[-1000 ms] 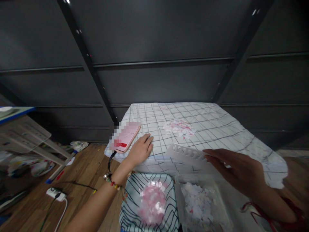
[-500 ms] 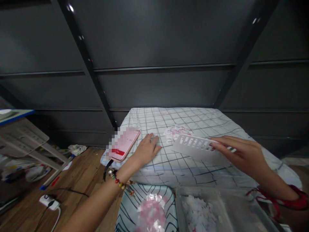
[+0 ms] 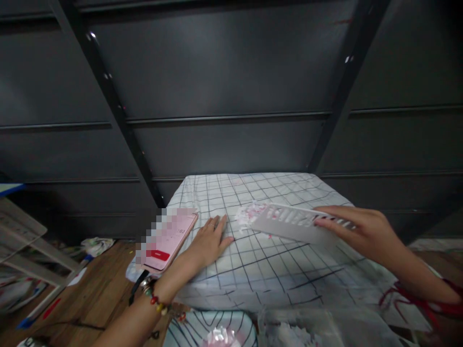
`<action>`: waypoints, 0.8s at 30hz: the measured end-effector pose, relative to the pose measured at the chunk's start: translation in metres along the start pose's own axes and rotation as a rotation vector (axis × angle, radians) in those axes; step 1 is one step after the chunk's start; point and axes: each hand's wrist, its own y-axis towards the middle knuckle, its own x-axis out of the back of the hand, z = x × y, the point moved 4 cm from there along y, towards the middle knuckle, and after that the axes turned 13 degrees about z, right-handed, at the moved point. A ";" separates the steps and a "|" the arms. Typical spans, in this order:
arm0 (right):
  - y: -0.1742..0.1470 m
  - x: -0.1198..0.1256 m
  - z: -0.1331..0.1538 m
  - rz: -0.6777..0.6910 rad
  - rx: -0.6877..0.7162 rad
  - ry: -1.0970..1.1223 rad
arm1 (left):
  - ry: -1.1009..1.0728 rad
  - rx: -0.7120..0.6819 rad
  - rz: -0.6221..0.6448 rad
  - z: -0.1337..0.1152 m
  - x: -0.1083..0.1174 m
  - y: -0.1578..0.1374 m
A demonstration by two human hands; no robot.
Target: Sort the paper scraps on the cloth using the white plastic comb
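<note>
On my feed I see right hand (image 3: 365, 229) extended, thumb and fingers clamped on white slotted plate (image 3: 284, 225), which juts left from them. Left hand (image 3: 209, 245) palm-down on checked cloth (image 3: 231, 190), thumb spread from fingers; paper scraps (image 3: 247, 214) just right of those fingertips.

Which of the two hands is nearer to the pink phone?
Left. The left hand rests on the checked cloth, just right of the pink phone; the right hand is much farther right, holding a white slotted strip.
</note>
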 end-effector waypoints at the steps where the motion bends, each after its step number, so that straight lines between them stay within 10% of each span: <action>1: 0.005 0.005 -0.008 -0.045 -0.031 -0.020 | -0.006 0.004 -0.007 0.000 0.004 0.005; 24: -0.015 -0.003 -0.004 0.089 0.099 -0.101 | 0.053 -0.138 -0.286 0.007 -0.023 0.027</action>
